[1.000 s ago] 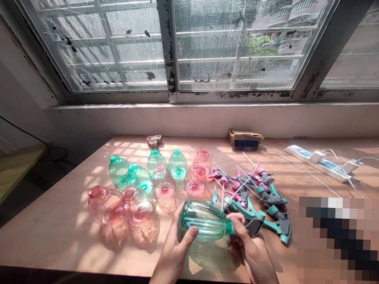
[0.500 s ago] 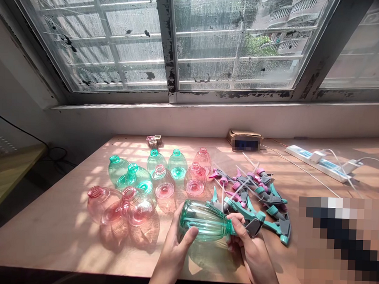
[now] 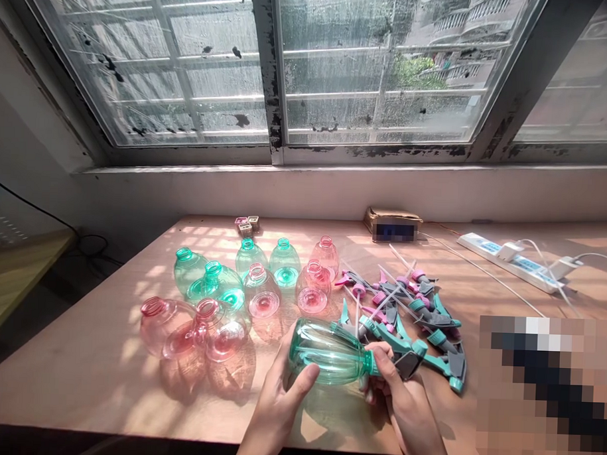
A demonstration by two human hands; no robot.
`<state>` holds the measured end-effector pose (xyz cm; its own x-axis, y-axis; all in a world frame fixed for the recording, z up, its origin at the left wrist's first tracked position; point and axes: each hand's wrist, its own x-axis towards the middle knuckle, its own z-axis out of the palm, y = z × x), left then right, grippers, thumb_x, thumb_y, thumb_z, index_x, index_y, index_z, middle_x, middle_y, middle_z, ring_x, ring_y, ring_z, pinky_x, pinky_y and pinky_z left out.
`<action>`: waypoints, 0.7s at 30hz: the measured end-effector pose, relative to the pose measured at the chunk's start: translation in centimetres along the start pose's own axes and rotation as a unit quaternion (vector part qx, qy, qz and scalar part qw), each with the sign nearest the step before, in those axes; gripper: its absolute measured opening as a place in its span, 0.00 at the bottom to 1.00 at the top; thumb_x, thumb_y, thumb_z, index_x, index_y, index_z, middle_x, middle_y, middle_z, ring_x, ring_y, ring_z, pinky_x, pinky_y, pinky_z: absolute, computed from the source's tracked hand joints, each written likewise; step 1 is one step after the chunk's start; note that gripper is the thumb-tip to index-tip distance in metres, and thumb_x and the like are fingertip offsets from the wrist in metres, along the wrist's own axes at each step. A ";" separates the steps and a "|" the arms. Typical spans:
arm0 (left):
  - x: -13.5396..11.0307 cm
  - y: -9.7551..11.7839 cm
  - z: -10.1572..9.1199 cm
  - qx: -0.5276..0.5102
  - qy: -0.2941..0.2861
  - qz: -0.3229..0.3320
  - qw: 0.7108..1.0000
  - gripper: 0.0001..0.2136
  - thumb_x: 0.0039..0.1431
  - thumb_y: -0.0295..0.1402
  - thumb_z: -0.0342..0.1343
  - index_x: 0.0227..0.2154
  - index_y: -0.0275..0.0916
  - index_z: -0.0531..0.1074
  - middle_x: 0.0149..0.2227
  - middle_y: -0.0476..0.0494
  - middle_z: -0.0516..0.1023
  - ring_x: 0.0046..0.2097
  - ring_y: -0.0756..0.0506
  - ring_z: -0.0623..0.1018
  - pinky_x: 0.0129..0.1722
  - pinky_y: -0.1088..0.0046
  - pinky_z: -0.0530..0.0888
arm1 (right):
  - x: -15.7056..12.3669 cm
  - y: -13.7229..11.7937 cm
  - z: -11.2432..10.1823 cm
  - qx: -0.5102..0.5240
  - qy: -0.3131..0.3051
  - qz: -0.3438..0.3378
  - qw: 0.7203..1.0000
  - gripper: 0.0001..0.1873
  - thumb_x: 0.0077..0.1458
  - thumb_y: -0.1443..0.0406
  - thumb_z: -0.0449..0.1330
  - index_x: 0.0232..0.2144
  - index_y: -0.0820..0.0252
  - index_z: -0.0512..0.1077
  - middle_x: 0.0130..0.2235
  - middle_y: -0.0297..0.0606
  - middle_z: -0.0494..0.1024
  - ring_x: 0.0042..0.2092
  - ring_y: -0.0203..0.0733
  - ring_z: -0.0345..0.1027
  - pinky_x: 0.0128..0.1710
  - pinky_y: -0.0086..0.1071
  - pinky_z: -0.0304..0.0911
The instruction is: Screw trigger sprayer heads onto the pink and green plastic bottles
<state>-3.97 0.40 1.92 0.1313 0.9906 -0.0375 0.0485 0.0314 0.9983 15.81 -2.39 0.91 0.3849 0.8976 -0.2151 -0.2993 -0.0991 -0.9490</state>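
A clear green spray bottle lies sideways in the air above the table's front part, its base to the left. Around that base my left hand is closed, thumb along the near side. My right hand has its fingers and thumb pinched round the teal collar of the trigger spray head, which sits at the bottle's mouth; a straw runs inside the bottle. Behind the right hand lies a heap of loose trigger sprayers in teal, pink and grey.
Several open-necked pink bottles and green bottles stand on the wooden table at left and centre. A cardboard box, small square blocks and a white power strip with cables lie at the back. A blurred patch covers the right front.
The bottle and both hands stay in nearly the same place. The right fingers on the collar have shifted very slightly; nothing has been let go.
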 end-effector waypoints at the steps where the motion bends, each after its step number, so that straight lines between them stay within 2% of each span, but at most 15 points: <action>1: -0.1 0.1 0.0 -0.003 -0.002 -0.002 1.000 0.37 0.61 0.53 0.64 0.70 0.45 0.67 0.73 0.41 0.67 0.75 0.31 0.61 0.74 0.53 0.60 | 0.0 0.0 0.0 0.003 0.002 0.005 1.000 0.33 0.46 0.37 0.72 0.36 0.59 0.81 0.19 0.33 0.75 0.22 0.46 0.70 0.23 0.36 0.65; 6: -0.3 0.0 0.1 -0.004 -0.007 0.001 1.000 0.38 0.61 0.49 0.66 0.72 0.47 0.63 0.76 0.42 0.62 0.76 0.33 0.59 0.76 0.54 0.56 | 0.6 0.6 -0.5 0.006 0.006 0.016 1.000 0.32 0.47 0.37 0.72 0.34 0.59 0.81 0.19 0.36 0.76 0.23 0.50 0.74 0.26 0.39 0.69; 12: -0.6 -0.4 -0.2 -0.003 -0.035 0.001 0.999 0.38 0.65 0.47 0.63 0.74 0.49 0.56 0.79 0.47 0.52 0.79 0.38 0.50 0.77 0.58 0.50 | 1.2 1.2 -0.8 0.021 0.010 0.021 1.000 0.31 0.46 0.38 0.74 0.34 0.59 0.82 0.18 0.36 0.76 0.24 0.53 0.76 0.25 0.39 0.70; 18: -0.4 -0.3 0.2 0.016 -0.041 0.034 0.998 0.35 0.68 0.43 0.60 0.74 0.49 0.57 0.79 0.46 0.53 0.79 0.36 0.51 0.78 0.54 0.48 | 1.1 0.9 -0.8 0.031 0.005 0.024 0.999 0.31 0.43 0.38 0.75 0.34 0.58 0.80 0.19 0.34 0.76 0.24 0.51 0.75 0.24 0.39 0.69; 21: -0.2 -0.7 0.2 0.022 -0.048 0.038 0.998 0.34 0.69 0.42 0.59 0.74 0.50 0.57 0.79 0.46 0.52 0.79 0.37 0.51 0.78 0.54 0.48 | 1.0 0.6 -0.6 0.015 0.009 0.025 1.000 0.31 0.46 0.38 0.74 0.33 0.58 0.79 0.18 0.33 0.74 0.23 0.50 0.74 0.24 0.38 0.69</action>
<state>-3.80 0.18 1.25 0.2310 0.9724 0.0315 0.0773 -0.0506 0.9957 16.51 -1.80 -0.03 0.3846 0.8839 -0.2662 -0.3441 -0.1303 -0.9298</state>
